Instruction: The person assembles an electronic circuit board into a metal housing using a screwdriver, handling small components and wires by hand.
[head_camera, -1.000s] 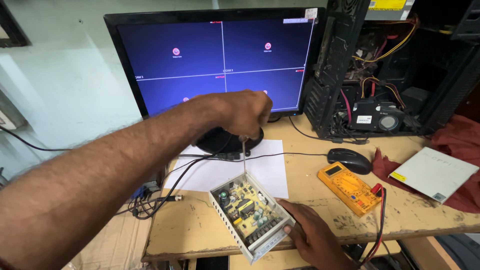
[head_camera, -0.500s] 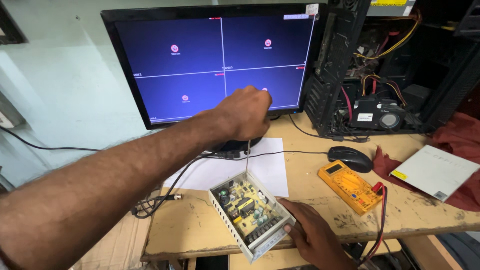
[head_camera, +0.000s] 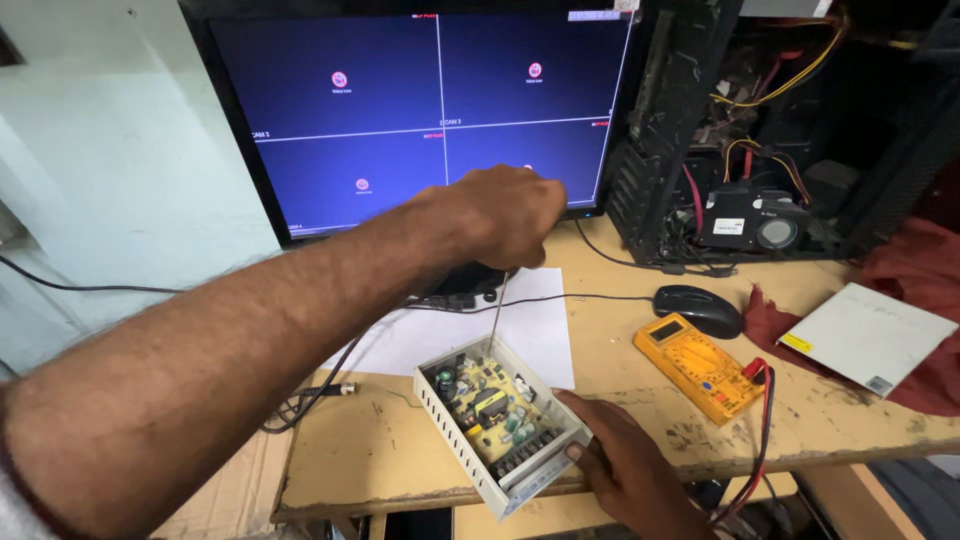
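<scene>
My left hand (head_camera: 505, 215) reaches in from the left above the desk, closed around the handle of a thin screwdriver (head_camera: 497, 305). Its metal shaft points down to the far edge of an open power supply box (head_camera: 500, 425). This white perforated metal case shows a yellow circuit board with capacitors and coils. It lies tilted on the worn wooden desk (head_camera: 380, 450), partly on a white paper sheet (head_camera: 530, 330). My right hand (head_camera: 625, 465) grips the near right corner of the box.
A monitor (head_camera: 430, 110) showing a blue four-way split screen stands behind. An open computer case (head_camera: 760, 130) with wiring is at right. A black mouse (head_camera: 700, 308), a yellow multimeter (head_camera: 700, 365) with red lead, a white flat box (head_camera: 865, 335) on red cloth and loose cables (head_camera: 320, 395) lie around.
My left hand shifted slightly right, and the screwdriver tip came down from above the paper to the box's far edge. My right hand stayed on the box.
</scene>
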